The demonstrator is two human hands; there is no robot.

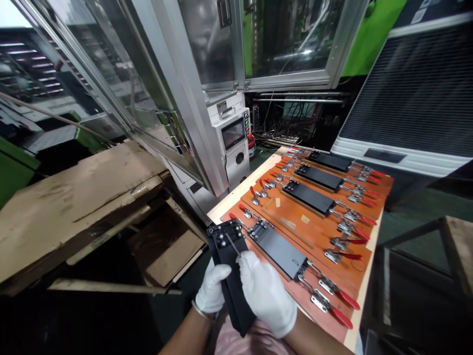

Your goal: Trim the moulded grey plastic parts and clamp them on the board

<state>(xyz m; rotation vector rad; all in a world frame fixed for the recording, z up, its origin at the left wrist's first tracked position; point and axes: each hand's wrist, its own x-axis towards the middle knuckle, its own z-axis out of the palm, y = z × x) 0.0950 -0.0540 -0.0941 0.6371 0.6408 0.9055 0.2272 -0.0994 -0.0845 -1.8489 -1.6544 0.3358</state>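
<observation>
My left hand [214,288], in a white glove, is wrapped round the left side of a long black part [235,296], held tilted at the front edge of the board. Metal screws or studs show at its upper end. My right hand [266,295], also gloved, is closed round a thin metal tool [232,245] whose tip reaches toward those screws. Beside it on the orange board [314,234], a similar black part [279,248] lies between red-handled toggle clamps [334,298]. Several more black parts [308,197] lie farther back between clamps.
Cardboard-covered table [111,182] at left. Glass-doored machine [218,148] and a control box with a screen [233,134] stand ahead. A ribbed dark unit [406,88] is at back right, a metal frame [417,256] at right.
</observation>
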